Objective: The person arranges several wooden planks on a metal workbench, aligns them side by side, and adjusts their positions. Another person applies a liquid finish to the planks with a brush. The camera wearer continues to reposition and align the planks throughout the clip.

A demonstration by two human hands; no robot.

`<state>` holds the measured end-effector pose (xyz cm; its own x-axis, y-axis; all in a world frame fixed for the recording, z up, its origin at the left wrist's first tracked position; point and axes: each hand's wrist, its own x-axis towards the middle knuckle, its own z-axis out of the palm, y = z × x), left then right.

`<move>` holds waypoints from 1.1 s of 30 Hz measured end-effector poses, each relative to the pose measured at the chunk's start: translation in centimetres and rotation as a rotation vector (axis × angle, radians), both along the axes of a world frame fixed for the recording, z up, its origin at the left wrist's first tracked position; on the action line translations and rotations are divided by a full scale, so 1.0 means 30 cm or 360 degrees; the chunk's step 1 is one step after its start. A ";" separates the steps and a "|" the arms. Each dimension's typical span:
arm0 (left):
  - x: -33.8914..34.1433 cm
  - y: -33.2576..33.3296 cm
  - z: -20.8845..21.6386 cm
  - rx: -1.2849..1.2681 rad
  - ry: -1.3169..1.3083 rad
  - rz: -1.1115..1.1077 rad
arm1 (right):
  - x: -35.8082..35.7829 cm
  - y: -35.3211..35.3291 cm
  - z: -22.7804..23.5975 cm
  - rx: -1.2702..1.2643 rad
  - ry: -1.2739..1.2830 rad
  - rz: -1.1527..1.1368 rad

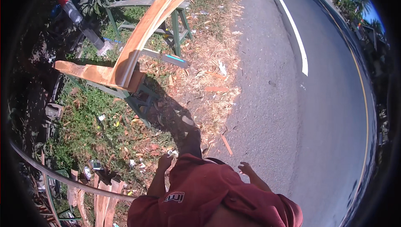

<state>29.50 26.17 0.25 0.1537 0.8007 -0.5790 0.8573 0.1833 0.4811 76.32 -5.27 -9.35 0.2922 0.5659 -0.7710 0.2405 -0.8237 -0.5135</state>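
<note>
Orange-brown wooden planks stacked across green trestles, long axis running from the upper right down to the lower left, well ahead of both hands and toward the person's left. Left hand loosely curled, holding nothing, the nearer of the two. Right hand half open, fingers spread, empty, over the asphalt road edge. Grass and wood scraps between.

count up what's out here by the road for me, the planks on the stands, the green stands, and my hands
Long planks laid on the stands: 2, one running away, one crosswise
Green sawhorse stands: 2, far, near
Hands, both empty and hanging free: 2, left hand, right hand
Total: 6
</note>
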 end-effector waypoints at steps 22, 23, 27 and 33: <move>0.552 1.574 0.684 0.0354 -0.0919 0.0493 | 0.396 2.535 0.602 0.0585 -0.0425 0.1095; 0.552 1.591 0.648 0.0324 -0.0966 0.0549 | 0.316 2.683 0.697 0.0593 -0.0286 0.1271; 0.643 1.695 0.678 0.0056 -0.0977 0.0707 | 0.103 3.140 0.922 0.0937 -0.0207 0.1966; 0.742 1.904 0.645 0.0208 -0.0602 0.0812 | -0.071 3.693 1.121 0.1876 -0.0170 0.2550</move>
<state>51.76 83.28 19.59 -0.0906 0.8873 -0.4522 0.4447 0.4423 0.7788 74.18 105.51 24.28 -0.8951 0.4358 0.0939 0.3427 0.8075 -0.4801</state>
